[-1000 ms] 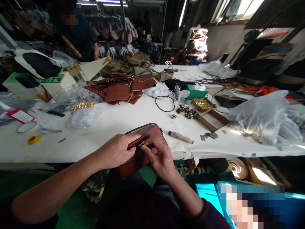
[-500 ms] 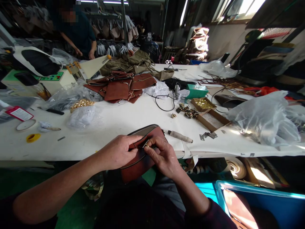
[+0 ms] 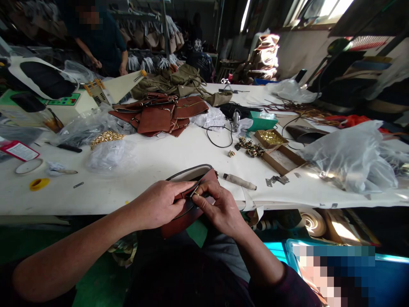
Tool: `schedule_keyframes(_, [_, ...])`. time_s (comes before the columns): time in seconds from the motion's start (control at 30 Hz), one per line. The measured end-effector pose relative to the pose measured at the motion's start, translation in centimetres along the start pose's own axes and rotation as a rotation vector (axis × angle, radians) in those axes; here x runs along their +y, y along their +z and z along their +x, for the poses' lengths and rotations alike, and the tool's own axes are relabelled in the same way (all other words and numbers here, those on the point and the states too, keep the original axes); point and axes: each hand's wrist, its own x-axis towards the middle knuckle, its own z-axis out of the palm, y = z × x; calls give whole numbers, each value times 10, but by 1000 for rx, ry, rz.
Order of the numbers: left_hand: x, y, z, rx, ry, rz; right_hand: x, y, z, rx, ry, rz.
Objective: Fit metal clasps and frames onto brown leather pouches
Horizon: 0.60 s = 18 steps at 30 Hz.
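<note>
A reddish-brown leather bag (image 3: 172, 229) with a zip rests against the table's front edge, over my lap, its top gaping. My left hand (image 3: 159, 201) is closed on the bag's side, thumb on the outside and fingers along the opening. At the same opening, my right hand (image 3: 221, 207) pinches a small brass-coloured metal fitting (image 3: 196, 194) between thumb and fingers, against the leather. The fitting's exact shape is mostly hidden by the fingertips. Just right of the bag lies a tool with a wrapped grey handle (image 3: 240, 181).
Brown leather bags (image 3: 156, 119) are piled farther back. On the right are metal clasps (image 3: 251, 148), open cardboard boxes (image 3: 283, 160) and a clear plastic bag (image 3: 354, 157). Yellow tape (image 3: 39, 184) lies left. A co-worker (image 3: 96, 38) stands across the table; a blue bin (image 3: 289, 247) is below right.
The bag has tipped a little, so more of its pale lining shows and less of its front. Both hands keep their holds. The whole view has shifted slightly.
</note>
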Motion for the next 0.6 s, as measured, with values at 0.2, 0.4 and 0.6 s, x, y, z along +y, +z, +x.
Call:
schedule_keyframes(0.2, [-10, -9, 4, -84, -100, -235, 13, -5, 6, -81, 151, 233])
schedule_keyframes(0.4, [-9, -10, 4, -39, -214, -283, 13, 4, 10, 4, 134, 170])
schedule_keyframes(0.6, [-12, -15, 5, -37, -227, -284, 5, 21, 13, 206, 48, -35])
